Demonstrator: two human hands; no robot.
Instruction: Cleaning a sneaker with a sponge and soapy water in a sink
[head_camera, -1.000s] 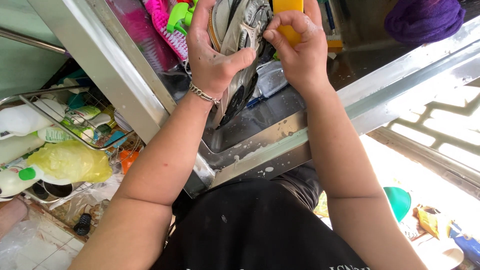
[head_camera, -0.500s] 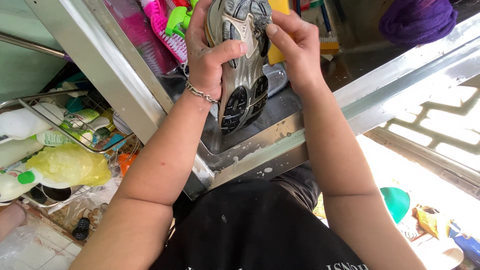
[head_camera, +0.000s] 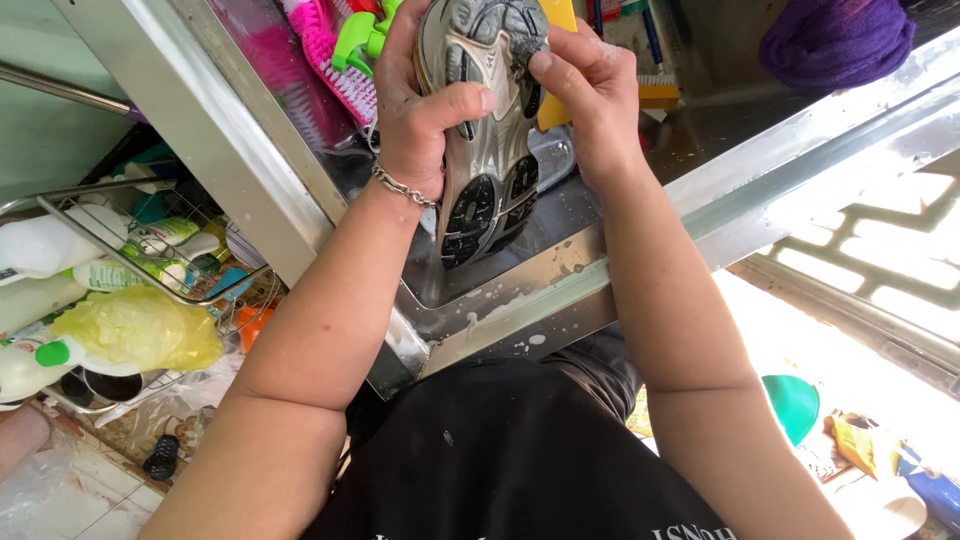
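Observation:
A worn grey sports shoe (head_camera: 487, 150) is held sole-up over a steel sink (head_camera: 560, 290). My left hand (head_camera: 420, 105), with a chain bracelet on the wrist, grips the shoe's left side with the thumb across the sole. My right hand (head_camera: 590, 95) is at the shoe's toe end, fingertips pressed on the sole's edge, and it holds a yellow tool (head_camera: 556, 60) behind the shoe. Most of that tool is hidden, so I cannot tell what kind it is.
A pink brush (head_camera: 335, 60) and a green spray trigger (head_camera: 362, 42) lie at the sink's back. A wire rack (head_camera: 150, 260) at left holds bottles and a yellow bag (head_camera: 140, 330). A purple cloth (head_camera: 835, 40) sits top right, a green bowl (head_camera: 795, 400) on the floor.
The shoe has come down from the top edge of the view and turned sole-up toward me. My right hand has shifted from the yellow tool onto the toe end of the sole.

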